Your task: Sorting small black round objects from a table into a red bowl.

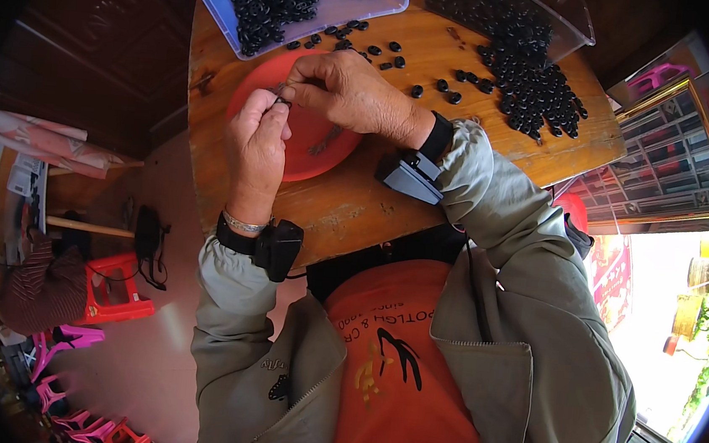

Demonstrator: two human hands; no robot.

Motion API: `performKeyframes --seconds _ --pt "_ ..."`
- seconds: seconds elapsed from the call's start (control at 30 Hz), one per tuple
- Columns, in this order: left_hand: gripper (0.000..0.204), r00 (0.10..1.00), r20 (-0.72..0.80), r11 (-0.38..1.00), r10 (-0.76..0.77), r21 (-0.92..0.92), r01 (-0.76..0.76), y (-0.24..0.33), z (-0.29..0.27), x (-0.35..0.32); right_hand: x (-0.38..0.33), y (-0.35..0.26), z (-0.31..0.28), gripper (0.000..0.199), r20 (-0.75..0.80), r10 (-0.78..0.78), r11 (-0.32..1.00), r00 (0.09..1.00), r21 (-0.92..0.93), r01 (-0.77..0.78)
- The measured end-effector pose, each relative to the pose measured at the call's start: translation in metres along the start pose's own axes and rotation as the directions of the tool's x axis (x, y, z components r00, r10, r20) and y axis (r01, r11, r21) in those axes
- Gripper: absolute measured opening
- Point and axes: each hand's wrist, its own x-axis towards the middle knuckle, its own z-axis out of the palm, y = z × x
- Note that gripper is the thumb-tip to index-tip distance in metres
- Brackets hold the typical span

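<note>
Shirt [405,365], roomy tbl edge [350,221]; L hand [262,139], R hand [351,92] w/ bead [282,99].

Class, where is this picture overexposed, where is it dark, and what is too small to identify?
Head view: the opening at right burns out white; head view: the wood panelling upper left sits in shadow; head view: the piece in the left hand is too small to identify.

Pinches a small dark piece [282,100] in the fingertips of left hand [259,141] and right hand [347,90], above a red dish [305,162] on a table [346,221]. Has a bluish bin [360,11] of black pieces [273,12] beyond both hands, a heap of similar pieces [534,98] right of the right hand, and a clear box [572,28] beyond it.
</note>
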Motion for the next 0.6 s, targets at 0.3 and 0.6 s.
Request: performKeyframes --seconds 0.3,0.6 --pt "0.013 0.997 0.032 0.988 -0.074 -0.136 0.078 -0.003 0.001 -0.002 0.0 0.004 0.003 0.026 0.029 -0.091 0.992 0.995 -0.085 0.093" --pt "0.013 0.997 -0.023 0.974 -0.072 -0.216 0.065 0.0 -0.004 0.006 -0.004 0.004 -0.032 0.046 -0.003 0.1 0.994 0.995 0.05 -0.099"
